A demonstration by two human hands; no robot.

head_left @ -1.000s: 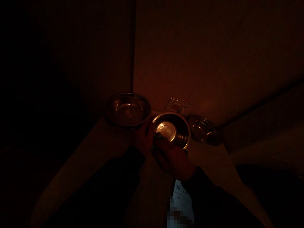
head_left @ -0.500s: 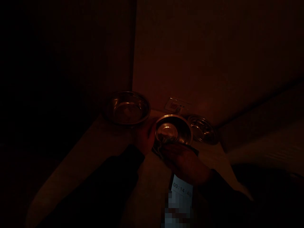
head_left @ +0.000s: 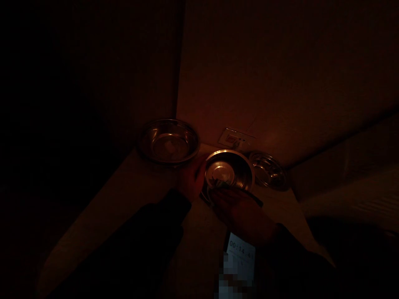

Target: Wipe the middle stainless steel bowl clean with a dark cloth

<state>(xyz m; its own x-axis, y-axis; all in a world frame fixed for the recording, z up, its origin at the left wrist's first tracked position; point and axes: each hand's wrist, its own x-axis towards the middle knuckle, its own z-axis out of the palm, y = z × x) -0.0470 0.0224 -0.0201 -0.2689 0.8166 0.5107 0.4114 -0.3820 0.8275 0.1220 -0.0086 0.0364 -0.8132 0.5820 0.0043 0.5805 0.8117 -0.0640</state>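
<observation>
The scene is very dim. A shiny metal bowl (head_left: 246, 170) stands before me, with small dark, partly greenish bits inside near its front. My left hand (head_left: 190, 178) is closed on the bowl's left side, thumb near the rim. Across the bowl's near edge reaches my right hand (head_left: 240, 207), its fingers long and close together, pointing left. Under and behind this hand shows a dark, thin-edged thing (head_left: 257, 201); its kind and what the fingers hold are too dark to make out.
A wide metal basin (head_left: 168, 160) stands at the back left of the pale table (head_left: 131, 187). Right of the bowl is a shallow metal dish (head_left: 272, 182). A wall socket (head_left: 229, 137) sits just behind. A lit phone (head_left: 240, 257) showing a timer lies in front, partly blurred out.
The view has shifted slightly, so things appear a little farther right. The timer has advanced. Both hands keep their places at the bowl, and the greenish bits show more clearly.
</observation>
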